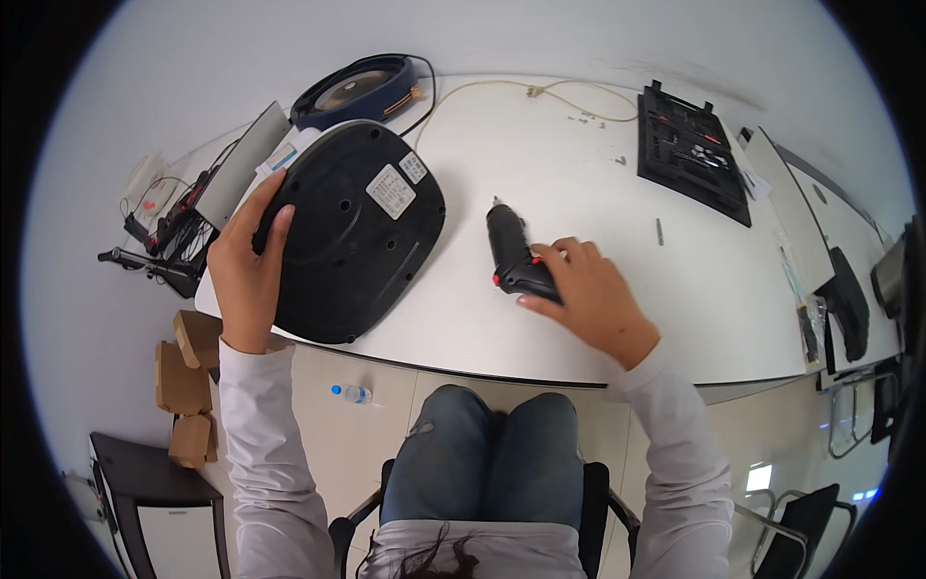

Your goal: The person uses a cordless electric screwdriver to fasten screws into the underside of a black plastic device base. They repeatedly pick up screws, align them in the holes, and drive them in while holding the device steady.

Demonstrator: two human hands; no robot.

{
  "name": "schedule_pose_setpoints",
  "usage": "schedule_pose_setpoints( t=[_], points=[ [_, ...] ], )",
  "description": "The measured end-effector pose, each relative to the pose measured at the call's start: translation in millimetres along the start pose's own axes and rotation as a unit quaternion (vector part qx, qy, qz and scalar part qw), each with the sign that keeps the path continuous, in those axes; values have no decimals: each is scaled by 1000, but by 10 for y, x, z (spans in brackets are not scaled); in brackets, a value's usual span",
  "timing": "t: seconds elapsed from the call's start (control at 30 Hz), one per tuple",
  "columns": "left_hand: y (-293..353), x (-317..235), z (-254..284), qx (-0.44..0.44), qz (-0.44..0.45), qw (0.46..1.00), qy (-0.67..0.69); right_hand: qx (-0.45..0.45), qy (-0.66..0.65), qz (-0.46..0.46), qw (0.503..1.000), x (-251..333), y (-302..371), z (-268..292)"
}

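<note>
I have the left hand (246,256) gripping the base (333,251) at its left edge. The thumb presses on the black underside; the fingers pass behind the rim. The base is at the left of the table (579,338), underside toward me. Two white labels (391,191) are on its upper right area. I cannot tell whether its lower edge touches the table.

I have the right hand (593,304) closed on the handle of the screwdriver (506,236), near the middle of the table. The screwdriver is black with red details; its tip points away from the person, toward the rear of the table. It is to the right of the base and apart from it. I cannot tell whether it rests on the table.

Behind the base is a navy ring (352,92). At the right rear is a black tool case (690,196). A short rod (660,232) lies near its front edge. A beige cable (533,92) runs along the rear edge.
</note>
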State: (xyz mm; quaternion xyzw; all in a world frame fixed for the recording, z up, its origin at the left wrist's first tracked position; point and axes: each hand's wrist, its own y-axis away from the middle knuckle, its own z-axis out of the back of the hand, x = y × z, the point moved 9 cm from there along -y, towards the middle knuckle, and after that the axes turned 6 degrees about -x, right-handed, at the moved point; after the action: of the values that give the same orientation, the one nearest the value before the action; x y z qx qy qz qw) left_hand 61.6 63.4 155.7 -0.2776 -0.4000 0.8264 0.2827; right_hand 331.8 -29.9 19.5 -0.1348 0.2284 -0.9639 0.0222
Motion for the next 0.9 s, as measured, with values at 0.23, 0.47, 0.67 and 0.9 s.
schedule_pose_setpoints(
  t=[0.23,0.47,0.67,0.9],
  points=[
    [-6,-59,31,-33,-19,999,1,-207,81,-62,973,-1772,-565,127],
    [79,44,53,-22,28,999,-40,-180,156,-139,961,-2000,-759,-109],
    [109,141,16,-18,37,999,-19,-196,200,-115,953,-2135,-794,-97],
    [137,244,-23,-5,59,996,-72,-260,115,-145,948,-2169,-773,134]
  ],
)
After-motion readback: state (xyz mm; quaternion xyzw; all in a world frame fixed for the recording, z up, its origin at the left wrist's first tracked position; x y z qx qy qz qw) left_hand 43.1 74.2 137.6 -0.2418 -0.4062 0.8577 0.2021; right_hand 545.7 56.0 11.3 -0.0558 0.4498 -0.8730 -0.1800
